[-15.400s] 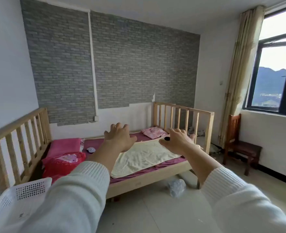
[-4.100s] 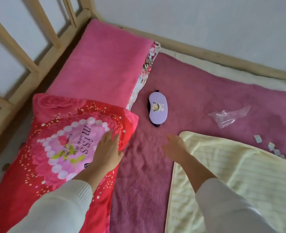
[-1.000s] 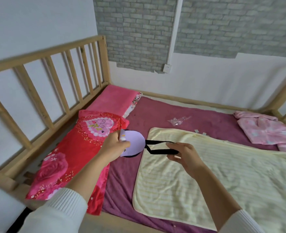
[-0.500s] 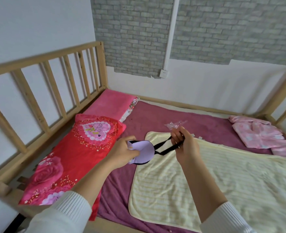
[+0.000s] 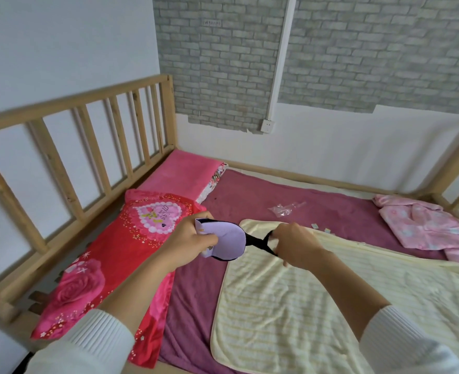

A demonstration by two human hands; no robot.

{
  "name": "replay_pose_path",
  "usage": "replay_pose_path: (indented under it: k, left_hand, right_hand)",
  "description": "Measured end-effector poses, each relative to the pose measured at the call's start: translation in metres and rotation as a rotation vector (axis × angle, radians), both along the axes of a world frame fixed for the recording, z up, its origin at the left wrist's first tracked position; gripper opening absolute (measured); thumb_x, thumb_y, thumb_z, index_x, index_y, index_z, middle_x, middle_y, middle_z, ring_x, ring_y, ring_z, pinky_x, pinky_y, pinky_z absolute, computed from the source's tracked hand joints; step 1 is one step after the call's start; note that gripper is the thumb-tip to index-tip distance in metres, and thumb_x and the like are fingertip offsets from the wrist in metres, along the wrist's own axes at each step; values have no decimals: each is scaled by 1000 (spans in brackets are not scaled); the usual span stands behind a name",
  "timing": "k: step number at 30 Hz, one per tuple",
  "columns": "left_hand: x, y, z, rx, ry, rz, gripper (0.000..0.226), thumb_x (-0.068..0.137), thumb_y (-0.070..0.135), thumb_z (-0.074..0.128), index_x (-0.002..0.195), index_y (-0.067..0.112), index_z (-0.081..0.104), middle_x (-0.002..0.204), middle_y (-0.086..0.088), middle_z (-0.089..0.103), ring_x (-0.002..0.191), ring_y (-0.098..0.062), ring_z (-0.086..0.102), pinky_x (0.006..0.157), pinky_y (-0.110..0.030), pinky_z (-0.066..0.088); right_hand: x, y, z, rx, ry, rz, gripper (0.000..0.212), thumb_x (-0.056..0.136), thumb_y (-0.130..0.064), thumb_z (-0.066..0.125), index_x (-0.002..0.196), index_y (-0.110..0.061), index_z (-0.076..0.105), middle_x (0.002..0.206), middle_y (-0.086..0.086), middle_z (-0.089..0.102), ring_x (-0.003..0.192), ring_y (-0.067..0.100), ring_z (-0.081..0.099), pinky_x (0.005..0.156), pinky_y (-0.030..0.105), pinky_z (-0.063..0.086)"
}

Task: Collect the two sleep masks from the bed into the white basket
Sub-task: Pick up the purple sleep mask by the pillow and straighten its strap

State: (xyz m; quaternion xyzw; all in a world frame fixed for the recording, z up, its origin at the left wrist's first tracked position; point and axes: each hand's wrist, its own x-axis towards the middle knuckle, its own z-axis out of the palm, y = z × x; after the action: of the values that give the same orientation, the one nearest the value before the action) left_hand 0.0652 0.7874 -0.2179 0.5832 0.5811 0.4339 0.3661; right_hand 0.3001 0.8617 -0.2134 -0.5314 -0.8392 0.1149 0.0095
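Observation:
A lilac sleep mask [image 5: 226, 240] with a black edge is held in the air above the bed. My left hand [image 5: 189, 242] grips its left end. My right hand [image 5: 294, 245] pinches its black strap [image 5: 259, 242], which is pulled taut between both hands. The bed [image 5: 255, 197] has a maroon sheet. Only this one sleep mask shows. The white basket is out of view.
A red floral pillow [image 5: 109, 263] and a pink pillow [image 5: 185, 172] lie at the left by the wooden rail [image 5: 69, 147]. A cream blanket [image 5: 331, 300] covers the near right. Pink pyjamas [image 5: 422, 228] and a clear plastic wrapper [image 5: 285, 209] lie further back.
My right hand has dropped slightly and drawn the strap out to the right. The mask stays held in both hands above the bed. The camera has tilted a little upward.

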Motion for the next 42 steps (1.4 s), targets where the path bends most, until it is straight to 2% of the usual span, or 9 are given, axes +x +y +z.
replay_pose_path:
  k: [4, 8, 11, 15, 19, 25, 30, 37, 42]
  left_hand:
    - [-12, 7, 4, 39, -39, 137, 32, 66, -2, 53, 50, 22, 42, 46, 11, 38, 44, -10, 35, 44, -18, 28]
    - [-23, 8, -1, -9, 0, 130, 27, 67, -3, 52, 56, 20, 46, 52, 0, 44, 48, -15, 39, 48, -24, 30]
    - [-22, 5, -7, -63, -21, 115, 17, 65, -3, 54, 61, 11, 45, 57, -10, 45, 53, -18, 42, 55, -29, 31]
    - [-18, 4, -9, -61, -24, 66, 22, 65, -1, 53, 58, 17, 41, 53, -3, 39, 50, -18, 37, 49, -25, 27]
    - [-24, 4, -10, -59, -62, 109, 18, 65, 2, 53, 52, 13, 46, 44, -7, 51, 42, -19, 48, 44, -18, 38]
    - [-31, 4, -13, -58, -174, 160, 15, 66, 5, 54, 56, 15, 54, 41, 3, 49, 44, -15, 45, 53, -26, 41]
    - [-33, -1, -13, -12, -133, 239, 21, 69, 0, 54, 55, 16, 53, 43, 1, 53, 45, -15, 46, 56, -27, 40]
    - [-47, -28, -17, 131, -320, 456, 15, 80, 16, 72, 92, 14, 64, 83, -4, 72, 75, -19, 68, 68, -30, 51]
    - [-47, -66, -49, 99, -239, 796, 9, 81, 21, 69, 86, 24, 74, 89, 5, 71, 89, -9, 65, 72, -23, 46]
  right_hand:
    - [1, -12, 9, -520, 382, 129, 8, 77, -19, 75, 70, -22, 79, 67, -1, 78, 60, 17, 73, 59, 13, 50]
    - [-10, -28, 19, -947, 1207, 174, 50, 74, -51, 72, 78, -1, 67, 73, 5, 75, 67, 16, 67, 66, 23, 51]
    - [-26, -20, 18, -732, 1700, -105, 35, 83, -46, 59, 90, -15, 72, 92, -4, 76, 87, 8, 71, 74, 21, 57]
    - [-32, -1, -7, 182, 862, -264, 28, 92, -9, 51, 65, -6, 53, 52, 1, 45, 49, 15, 37, 48, 30, 28]
    - [-32, 4, -29, -102, 492, -87, 22, 78, -14, 69, 56, -16, 67, 40, -7, 59, 41, 6, 58, 45, 20, 36]
    - [-57, -12, -35, -624, 890, 11, 46, 59, -44, 84, 95, -17, 78, 93, 0, 76, 84, 4, 59, 92, 29, 49]
    - [-85, -24, -33, -783, 1154, -176, 37, 65, -45, 77, 97, -27, 77, 109, -14, 74, 109, 2, 60, 94, 35, 41]
    - [-121, -23, -25, -1030, 1353, -461, 9, 85, -19, 63, 79, -24, 68, 90, -7, 65, 91, 9, 57, 91, 40, 29]
    - [-152, -36, -29, -1193, 1415, -520, 14, 91, -23, 56, 102, -18, 64, 106, 1, 60, 97, 15, 57, 65, 34, 32]
